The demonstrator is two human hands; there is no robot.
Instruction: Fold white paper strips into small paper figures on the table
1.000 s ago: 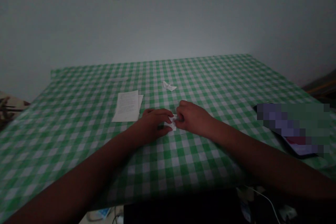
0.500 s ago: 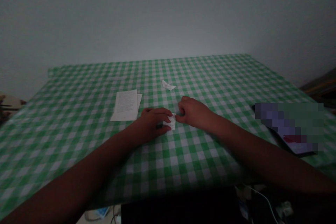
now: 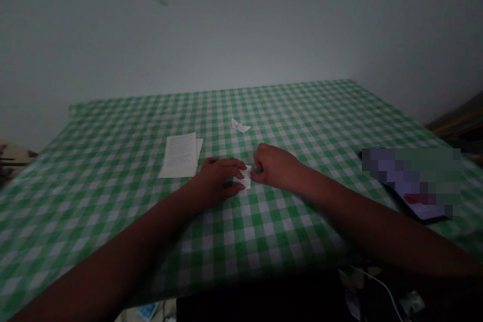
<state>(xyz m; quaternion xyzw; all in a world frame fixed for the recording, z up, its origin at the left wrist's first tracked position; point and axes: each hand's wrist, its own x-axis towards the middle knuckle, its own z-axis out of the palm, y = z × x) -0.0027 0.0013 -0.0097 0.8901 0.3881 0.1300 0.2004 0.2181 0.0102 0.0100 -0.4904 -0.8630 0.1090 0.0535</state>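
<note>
A small folded piece of printed paper (image 3: 246,178) lies flat on the checked cloth in front of me. My left hand (image 3: 221,178) holds it down from the left, fingertips on its upper part and thumb at its lower edge. My right hand (image 3: 274,165) rests just to the right with its fingers curled in. Its thumb tip meets or nearly meets the paper's right edge; nothing shows inside the curled fingers. Farther back sits a small folded paper shape (image 3: 240,126) with raised points. Left of my left hand is a short stack of printed sheets (image 3: 180,156).
A green-and-white checked tablecloth (image 3: 302,221) covers the table, which stands against a pale wall (image 3: 241,25). On the right lies a dark-edged device (image 3: 430,210), its screen blurred out. Below the front edge hangs a white cable (image 3: 385,289).
The view has shifted slightly, so everything on the table sits a little lower. Both hands keep nearly the same pose around the small paper.
</note>
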